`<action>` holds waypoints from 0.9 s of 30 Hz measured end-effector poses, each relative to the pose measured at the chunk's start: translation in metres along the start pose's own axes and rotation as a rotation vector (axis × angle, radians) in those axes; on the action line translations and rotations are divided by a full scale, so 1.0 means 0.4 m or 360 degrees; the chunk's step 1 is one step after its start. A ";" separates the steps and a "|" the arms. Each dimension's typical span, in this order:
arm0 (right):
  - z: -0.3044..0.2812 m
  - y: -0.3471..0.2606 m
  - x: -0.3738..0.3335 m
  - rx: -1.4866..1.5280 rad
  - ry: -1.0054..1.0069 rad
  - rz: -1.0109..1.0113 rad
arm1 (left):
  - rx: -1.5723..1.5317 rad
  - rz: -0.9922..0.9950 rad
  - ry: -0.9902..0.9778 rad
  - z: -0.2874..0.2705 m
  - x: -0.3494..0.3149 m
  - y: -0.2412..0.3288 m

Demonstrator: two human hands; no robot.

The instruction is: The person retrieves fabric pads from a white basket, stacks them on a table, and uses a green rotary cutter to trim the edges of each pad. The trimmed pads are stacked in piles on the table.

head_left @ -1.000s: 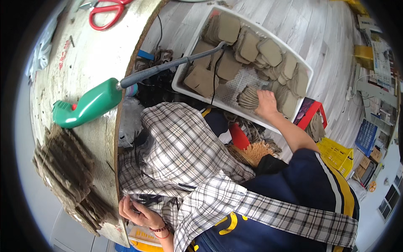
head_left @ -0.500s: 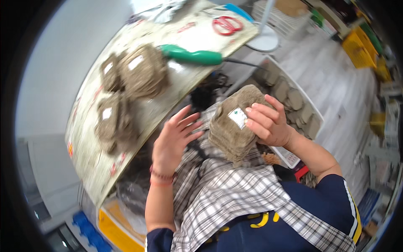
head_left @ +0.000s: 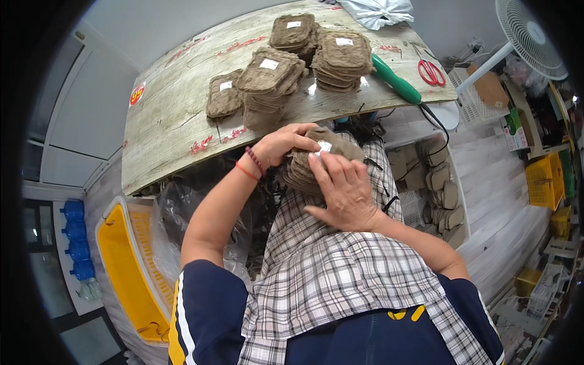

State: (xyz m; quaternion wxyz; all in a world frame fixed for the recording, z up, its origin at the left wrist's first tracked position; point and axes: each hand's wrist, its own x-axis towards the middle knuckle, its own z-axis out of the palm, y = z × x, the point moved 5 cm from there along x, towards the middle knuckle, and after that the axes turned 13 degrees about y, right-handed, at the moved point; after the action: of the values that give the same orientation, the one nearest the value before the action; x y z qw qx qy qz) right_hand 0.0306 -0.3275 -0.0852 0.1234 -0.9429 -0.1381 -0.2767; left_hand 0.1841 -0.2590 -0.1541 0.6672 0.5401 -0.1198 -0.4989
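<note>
A stack of fuzzy brown pads point(head_left: 344, 145) with a small white label point(head_left: 324, 147) on top rests over my lap, close to the table's front edge. My left hand point(head_left: 285, 144) is closed around the left side of the stack, its fingertips reaching the label. Across the top lies my right hand point(head_left: 348, 193), fingers stretched out and touching the pad beside the label, thumb held apart. On the table, similar labelled stacks stand together: a tall pile point(head_left: 267, 73), another to its right point(head_left: 342, 53), one behind point(head_left: 293, 30) and a low one point(head_left: 224, 96).
On the table point(head_left: 176, 121) lie a green-handled tool point(head_left: 395, 79) with a black cord and red-handled scissors point(head_left: 431, 73). A white crate point(head_left: 465, 213) of brown pads stands at my right. At left is a yellow bin point(head_left: 125, 280); a white fan point(head_left: 532, 39) stands far right.
My left hand, open and apart before, now grips the stack. My right hand has gone from gripping its right side to lying over its top. The view has turned toward the table.
</note>
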 end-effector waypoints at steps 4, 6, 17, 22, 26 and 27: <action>-0.016 0.018 -0.028 0.0291 0.0155 0.0022 | 0.0683 0.0121 -0.0400 0.018 0.034 -0.007; -0.051 0.084 -0.006 0.0246 0.0337 0.0283 | 0.0883 0.0351 -0.0556 0.052 0.032 0.005; 0.048 0.150 -0.133 0.1572 0.0105 0.1497 | -0.0161 0.0691 0.0917 -0.001 -0.144 -0.154; 0.029 0.104 -0.148 0.1622 0.0464 0.1352 | 0.0174 0.0858 0.0916 0.097 -0.223 -0.159; 0.020 0.130 -0.180 0.1902 0.0548 0.1337 | -0.0087 0.0869 0.0703 0.100 -0.197 -0.155; 0.012 0.134 -0.184 0.1944 0.0543 0.1282 | -0.0130 0.0857 0.0699 0.096 -0.192 -0.164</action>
State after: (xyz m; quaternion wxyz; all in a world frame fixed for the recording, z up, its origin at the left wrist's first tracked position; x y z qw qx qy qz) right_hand -0.0090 -0.3902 -0.1383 0.7361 -0.6283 0.1097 -0.2267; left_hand 0.0857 -0.2157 -0.1650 0.8058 0.5563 -0.0915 -0.1812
